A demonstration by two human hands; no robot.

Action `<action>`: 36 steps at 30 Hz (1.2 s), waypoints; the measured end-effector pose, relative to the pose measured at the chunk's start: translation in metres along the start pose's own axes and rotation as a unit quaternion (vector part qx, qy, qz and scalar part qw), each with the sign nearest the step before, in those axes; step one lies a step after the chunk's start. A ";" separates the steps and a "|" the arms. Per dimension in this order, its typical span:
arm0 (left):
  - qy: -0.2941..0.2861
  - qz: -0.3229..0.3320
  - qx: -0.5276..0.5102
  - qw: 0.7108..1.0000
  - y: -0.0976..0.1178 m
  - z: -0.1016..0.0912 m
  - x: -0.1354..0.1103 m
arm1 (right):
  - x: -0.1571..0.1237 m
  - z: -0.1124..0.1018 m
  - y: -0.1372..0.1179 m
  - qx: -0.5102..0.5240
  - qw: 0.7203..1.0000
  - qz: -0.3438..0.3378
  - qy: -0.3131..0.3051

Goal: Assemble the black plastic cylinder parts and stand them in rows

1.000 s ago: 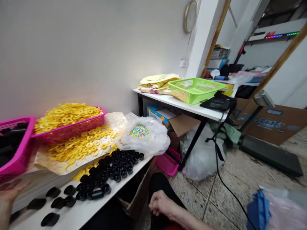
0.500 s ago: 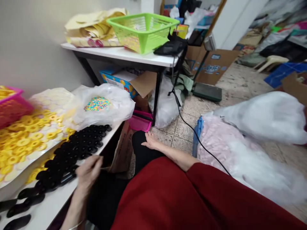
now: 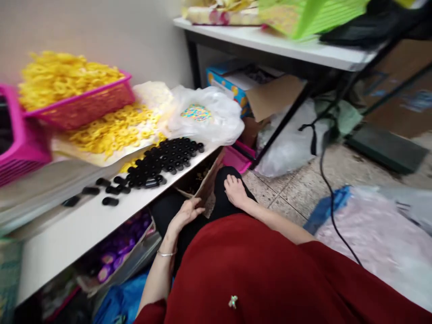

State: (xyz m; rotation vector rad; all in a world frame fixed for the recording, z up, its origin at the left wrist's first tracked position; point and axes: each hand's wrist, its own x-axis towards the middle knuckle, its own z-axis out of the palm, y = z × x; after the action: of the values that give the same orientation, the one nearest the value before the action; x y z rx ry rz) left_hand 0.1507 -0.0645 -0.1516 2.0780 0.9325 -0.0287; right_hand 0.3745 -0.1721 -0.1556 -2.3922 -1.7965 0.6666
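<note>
My left hand (image 3: 186, 215) lies over my left thigh, fingers loosely stretched beside the edge of a cardboard box (image 3: 209, 173); whether it touches the box I cannot tell. My right hand (image 3: 234, 191) rests on my right knee with its fingers apart, holding nothing. On the white table (image 3: 64, 245) to the left, many black cylindrical caps (image 3: 158, 159) stand in a cluster, and several lie loose on their sides. Behind them are yellow rings (image 3: 118, 130) on a sheet and a plastic bag (image 3: 222, 112) with small multicoloured beads (image 3: 196, 112).
A pink basket (image 3: 84, 105) heaped with yellow rings stands by the wall, another pink basket (image 3: 27, 155) at left. Purple items (image 3: 114, 256) fill a box under the table. A black cable (image 3: 332, 202) hangs at right, before stuffed bags (image 3: 378, 234). Another table (image 3: 270, 42) stands ahead.
The view has swung left and down. My left hand has moved from the table's edge to my thigh, its curled fingers now loosened. My right hand stays on my knee.
</note>
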 end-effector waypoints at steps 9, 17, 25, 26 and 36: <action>0.546 -0.084 -0.145 0.821 -0.070 -0.054 -0.061 | -0.002 0.039 -0.056 -0.095 0.923 -0.336 -0.162; 0.575 -0.115 -0.118 0.801 -0.101 -0.027 -0.080 | 0.057 -0.004 -0.067 -0.207 0.969 -0.131 0.035; 0.497 -0.175 0.054 0.848 -0.125 0.007 -0.074 | 0.091 -0.016 -0.063 -0.220 0.966 -0.135 -0.004; 0.497 -0.175 0.055 0.848 -0.128 0.007 -0.074 | 0.089 -0.015 -0.067 -0.219 0.967 -0.131 0.000; 0.474 -0.225 0.082 0.847 -0.159 -0.005 -0.073 | 0.028 -0.013 -0.039 -0.036 0.985 -0.004 0.167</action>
State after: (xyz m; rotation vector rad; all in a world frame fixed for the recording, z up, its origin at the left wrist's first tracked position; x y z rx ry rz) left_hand -0.0030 -0.0458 -0.2333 1.9370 2.0574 0.7593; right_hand 0.3507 -0.1315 -0.1401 -2.3642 -1.7109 0.1847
